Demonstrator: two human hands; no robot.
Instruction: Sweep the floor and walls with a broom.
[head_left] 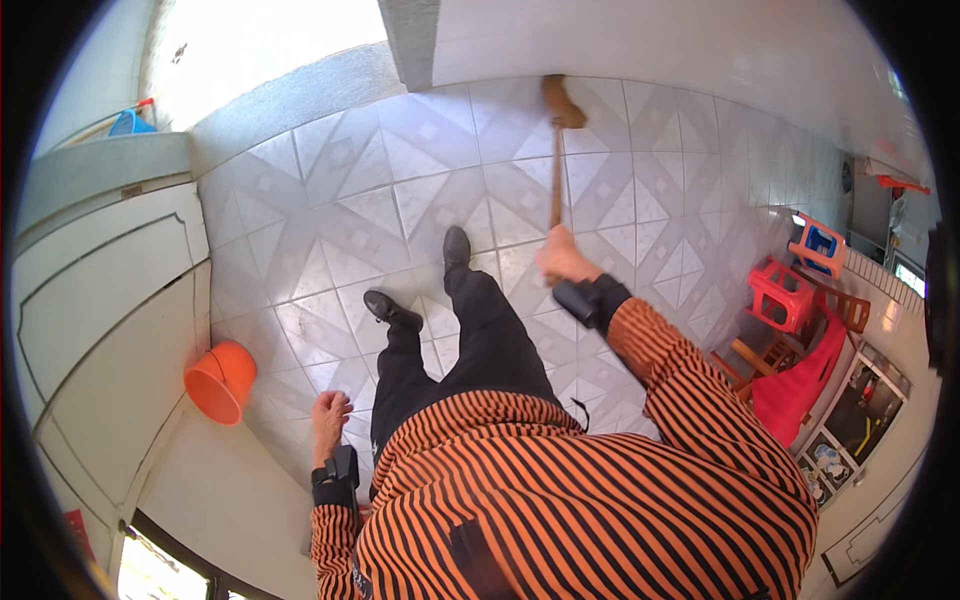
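The tiled floor (345, 255) is the largest item on my feed, pale with grey diamond patterns. Along its left side I record a white panelled front (110, 290). The wearer, in an orange-and-black striped top (590, 480), stands on the tiles in dark trousers (490, 330).

The broom (557, 178) lies ahead and to the right of the feet, its brown head (563, 103) near the base of the far wall. At the right side I note a red cloth (795, 395), with a red plastic stool (782, 296) just beyond it. An orange bucket (215, 385) sits at the left, near the panelled front (its mouth faces my camera).

The right hand (568, 258) is closed around the upper handle. The left hand (330, 415) hangs beside the thigh, released, fingers loosely curled. Each wrist carries a black strapped device (338, 470).
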